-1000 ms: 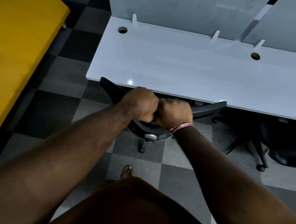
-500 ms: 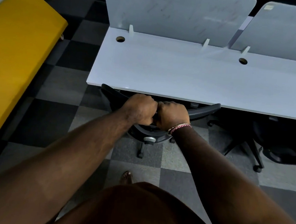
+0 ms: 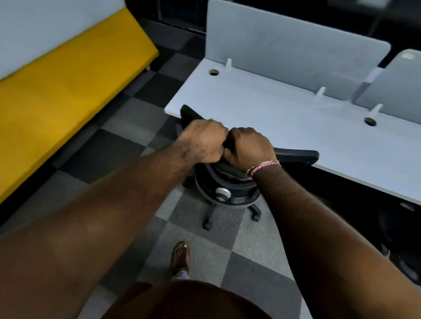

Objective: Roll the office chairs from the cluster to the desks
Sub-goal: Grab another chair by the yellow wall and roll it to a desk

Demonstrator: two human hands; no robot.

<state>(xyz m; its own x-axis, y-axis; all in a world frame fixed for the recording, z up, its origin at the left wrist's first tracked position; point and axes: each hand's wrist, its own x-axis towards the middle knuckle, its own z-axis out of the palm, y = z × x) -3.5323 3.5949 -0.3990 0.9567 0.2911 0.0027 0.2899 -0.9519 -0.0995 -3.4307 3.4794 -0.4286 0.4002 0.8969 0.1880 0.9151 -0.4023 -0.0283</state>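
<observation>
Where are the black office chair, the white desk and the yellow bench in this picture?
black office chair (image 3: 297,156): head view, on the right end of its backrest top.
white desk (image 3: 270,113): head view, on the bare top surface.
yellow bench (image 3: 59,91): head view, on the seat cushion.

Your left hand (image 3: 204,140) and right hand (image 3: 249,148) sit side by side, knuckles touching, on top of the chair back (image 3: 294,156) — chair pushed in against the front edge of the desk (image 3: 282,114). Behind the desk stand the divider panels (image 3: 286,52). Off to your left runs the bench (image 3: 60,86). Your sandalled foot (image 3: 180,255) is behind the chair base (image 3: 212,214).
</observation>
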